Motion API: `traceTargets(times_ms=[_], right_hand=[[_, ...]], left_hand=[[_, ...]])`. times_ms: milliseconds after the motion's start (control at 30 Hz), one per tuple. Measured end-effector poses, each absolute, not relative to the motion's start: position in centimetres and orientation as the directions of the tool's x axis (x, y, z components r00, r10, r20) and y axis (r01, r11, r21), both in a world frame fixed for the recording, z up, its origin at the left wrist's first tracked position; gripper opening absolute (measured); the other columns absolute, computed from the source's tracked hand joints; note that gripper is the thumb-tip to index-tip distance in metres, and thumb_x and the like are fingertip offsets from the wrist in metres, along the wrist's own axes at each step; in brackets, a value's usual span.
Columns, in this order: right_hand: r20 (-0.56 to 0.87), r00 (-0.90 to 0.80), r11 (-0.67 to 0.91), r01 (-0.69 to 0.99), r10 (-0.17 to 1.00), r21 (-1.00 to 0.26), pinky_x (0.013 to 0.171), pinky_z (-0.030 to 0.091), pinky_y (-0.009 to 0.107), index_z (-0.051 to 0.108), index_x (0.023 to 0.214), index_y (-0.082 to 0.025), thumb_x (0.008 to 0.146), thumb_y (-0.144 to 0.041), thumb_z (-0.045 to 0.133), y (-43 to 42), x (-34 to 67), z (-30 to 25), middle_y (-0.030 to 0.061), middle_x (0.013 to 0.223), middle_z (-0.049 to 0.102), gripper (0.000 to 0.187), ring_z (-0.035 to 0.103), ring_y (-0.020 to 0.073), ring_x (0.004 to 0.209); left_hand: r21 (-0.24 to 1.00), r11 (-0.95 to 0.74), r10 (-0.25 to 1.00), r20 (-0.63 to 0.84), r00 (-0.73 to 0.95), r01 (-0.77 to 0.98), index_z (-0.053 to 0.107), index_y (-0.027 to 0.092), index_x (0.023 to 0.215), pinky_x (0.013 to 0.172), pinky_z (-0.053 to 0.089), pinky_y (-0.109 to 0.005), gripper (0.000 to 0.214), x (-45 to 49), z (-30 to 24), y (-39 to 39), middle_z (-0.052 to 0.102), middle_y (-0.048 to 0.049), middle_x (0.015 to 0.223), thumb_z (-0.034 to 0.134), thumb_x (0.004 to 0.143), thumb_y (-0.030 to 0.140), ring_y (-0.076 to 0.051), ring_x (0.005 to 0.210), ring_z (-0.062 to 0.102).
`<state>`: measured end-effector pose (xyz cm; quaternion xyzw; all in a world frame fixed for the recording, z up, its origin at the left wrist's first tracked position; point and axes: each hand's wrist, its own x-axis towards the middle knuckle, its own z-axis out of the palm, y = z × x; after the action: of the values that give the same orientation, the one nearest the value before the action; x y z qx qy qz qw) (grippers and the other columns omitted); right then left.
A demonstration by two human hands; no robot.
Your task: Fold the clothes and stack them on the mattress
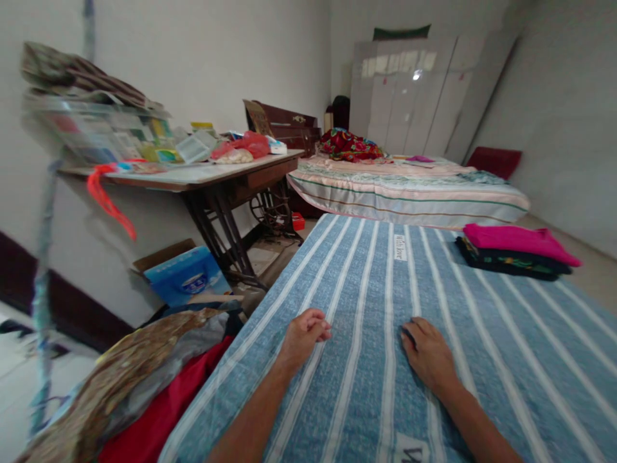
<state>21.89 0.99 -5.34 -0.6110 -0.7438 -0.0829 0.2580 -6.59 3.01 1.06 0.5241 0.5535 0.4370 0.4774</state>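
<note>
My left hand [308,329] hovers over or rests on a blue bedspread [357,289] with white stripes; I cannot tell which. Its fingers are curled in, and nothing shows in them. To the right, my right hand [428,355] is low over the same bedspread, closed on a small dark object [409,335] that is mostly hidden by the thumb and fingers. Beyond it, on the bed's right side, lies a stack of folded clothes: a bright pink garment [518,243] on top of dark garments [511,262].
Piled clothes [159,379] lie along the bed's left edge. A sewing-machine table [193,175] stands against the left wall, bearing a plastic box [96,132] and bags. Below it is a blue carton [187,273]. A second bed [409,193] and a wardrobe [409,96] stand behind.
</note>
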Motion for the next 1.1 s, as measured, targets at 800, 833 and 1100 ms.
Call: traceTargets(times_ms=[800, 833, 1100], right_hand=[[0.510, -0.141, 0.256, 0.953, 0.849, -0.163, 0.092, 0.043, 0.039, 0.065, 0.099, -0.014, 0.088, -0.027, 0.042, 0.8, 22.2, -5.5, 0.0139, 0.107, 0.060, 0.028, 0.054, 0.0259, 0.103], [0.508, -0.151, 0.262, 0.953, 0.848, -0.154, 0.092, 0.043, 0.040, 0.065, 0.099, -0.013, 0.088, -0.029, 0.041, 0.8, 22.4, -5.8, 0.0144, 0.107, 0.060, 0.030, 0.054, 0.0262, 0.102], [0.491, -0.213, 0.296, 0.950, 0.844, -0.096, 0.091, 0.045, 0.041, 0.065, 0.099, -0.013, 0.089, -0.039, 0.035, 0.9, 23.6, -7.0, 0.0144, 0.106, 0.061, 0.041, 0.057, 0.0269, 0.098]], left_hand=[[0.987, 0.087, 0.996, -0.091, 0.023, 0.135, 0.055, 0.020, 0.080, 0.061, 0.048, -0.031, 0.019, -6.5, 1.0, 3.0, 0.067, -0.0017, 0.068, 0.060, 0.066, 0.032, -0.019, 0.062, 0.064], [0.990, 0.089, 0.995, -0.093, 0.034, 0.108, 0.055, 0.021, 0.079, 0.061, 0.048, -0.031, 0.017, -6.5, 0.8, 2.9, 0.066, -0.0017, 0.068, 0.061, 0.066, 0.030, -0.019, 0.062, 0.064], [0.993, 0.120, 0.993, -0.120, 0.001, 0.019, 0.055, 0.024, 0.074, 0.055, 0.048, -0.030, 0.010, -6.5, 1.5, 1.9, 0.067, -0.0033, 0.069, 0.059, 0.070, 0.032, -0.018, 0.057, 0.064]])
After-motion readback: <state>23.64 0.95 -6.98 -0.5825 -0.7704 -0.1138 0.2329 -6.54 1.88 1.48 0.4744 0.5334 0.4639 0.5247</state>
